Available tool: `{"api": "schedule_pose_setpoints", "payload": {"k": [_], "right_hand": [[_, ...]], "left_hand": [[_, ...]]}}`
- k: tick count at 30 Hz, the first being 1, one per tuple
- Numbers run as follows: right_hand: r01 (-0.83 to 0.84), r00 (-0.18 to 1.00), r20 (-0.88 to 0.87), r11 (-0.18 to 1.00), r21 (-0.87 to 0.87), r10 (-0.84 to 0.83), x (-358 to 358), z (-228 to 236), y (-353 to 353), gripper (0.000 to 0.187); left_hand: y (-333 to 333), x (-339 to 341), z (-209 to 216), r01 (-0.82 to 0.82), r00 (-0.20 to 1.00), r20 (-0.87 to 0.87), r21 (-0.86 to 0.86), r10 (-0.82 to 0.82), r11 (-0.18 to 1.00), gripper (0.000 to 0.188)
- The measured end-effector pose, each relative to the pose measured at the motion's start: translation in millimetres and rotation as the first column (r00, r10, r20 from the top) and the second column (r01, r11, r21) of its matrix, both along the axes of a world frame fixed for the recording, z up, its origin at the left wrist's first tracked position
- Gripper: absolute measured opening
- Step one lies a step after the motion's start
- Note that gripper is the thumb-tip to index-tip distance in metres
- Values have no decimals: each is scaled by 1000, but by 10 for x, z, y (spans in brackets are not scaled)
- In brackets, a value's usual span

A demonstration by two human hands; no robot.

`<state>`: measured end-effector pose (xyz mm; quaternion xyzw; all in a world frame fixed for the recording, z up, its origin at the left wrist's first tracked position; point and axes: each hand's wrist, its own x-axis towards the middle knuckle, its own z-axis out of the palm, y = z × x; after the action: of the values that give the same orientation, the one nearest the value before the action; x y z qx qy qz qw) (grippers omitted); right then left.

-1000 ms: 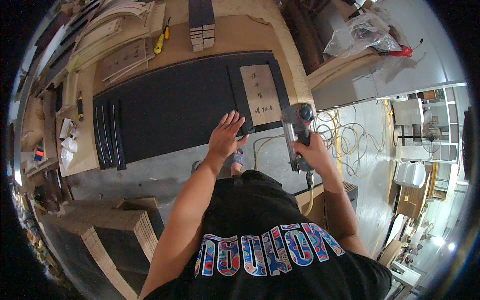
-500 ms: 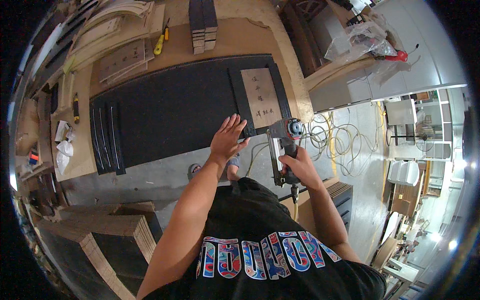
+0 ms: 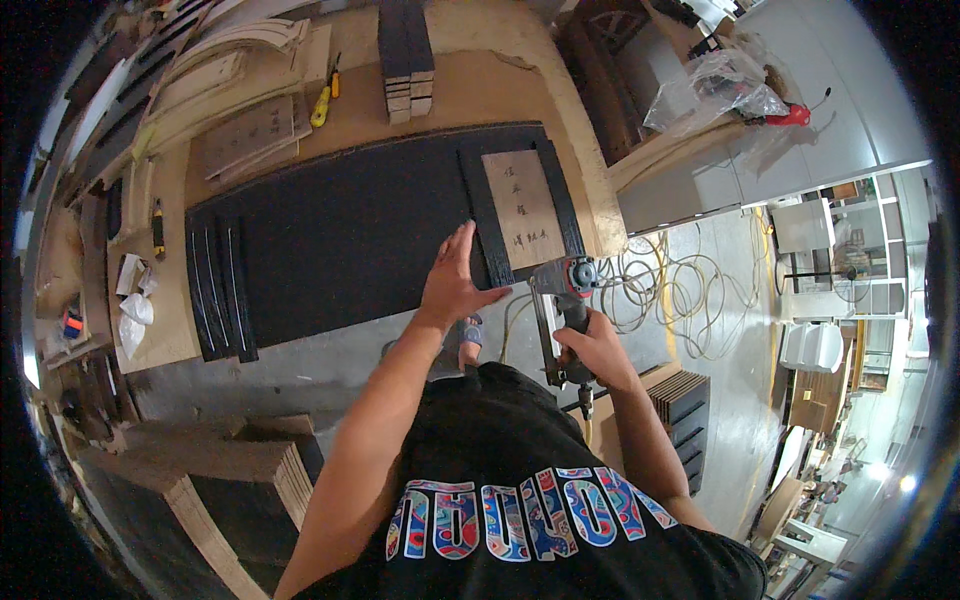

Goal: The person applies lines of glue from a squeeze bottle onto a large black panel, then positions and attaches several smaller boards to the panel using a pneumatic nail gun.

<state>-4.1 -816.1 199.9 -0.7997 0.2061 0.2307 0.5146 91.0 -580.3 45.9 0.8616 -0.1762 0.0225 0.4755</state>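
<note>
A black shirt (image 3: pixel 500 440) bears multicoloured, white-edged lettering (image 3: pixel 530 514).

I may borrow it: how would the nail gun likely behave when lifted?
The nail gun is probably rigid and fairly heavy, given its bulky head and long magazine; the hose below its handle would likely tug.

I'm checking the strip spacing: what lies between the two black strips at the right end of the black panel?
A tan board with dark handwriting lies between the left strip and the right strip, as the head view shows.
</note>
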Motion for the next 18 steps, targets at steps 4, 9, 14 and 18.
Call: {"api": "schedule_pose_setpoints", "payload": {"k": [4,9,14,18], "right_hand": [[50,997,-64,998,38,-48,-62,-6,42,21],[66,996,-68,997,42,-63,-139,50,16,25],[108,993,-58,991,78,-104,-198,-70,-48,25],[105,993,-53,992,70,-101,-214,-70,-94,25]], "left_hand": [[81,385,-132,-114,987,-129,-179,92,977,103],[-50,524,-299,-137,985,-131,-218,110,966,101],[12,520,-277,-74,991,-119,-184,52,980,98],[148,259,60,85,996,-37,71,-82,994,98]]}}
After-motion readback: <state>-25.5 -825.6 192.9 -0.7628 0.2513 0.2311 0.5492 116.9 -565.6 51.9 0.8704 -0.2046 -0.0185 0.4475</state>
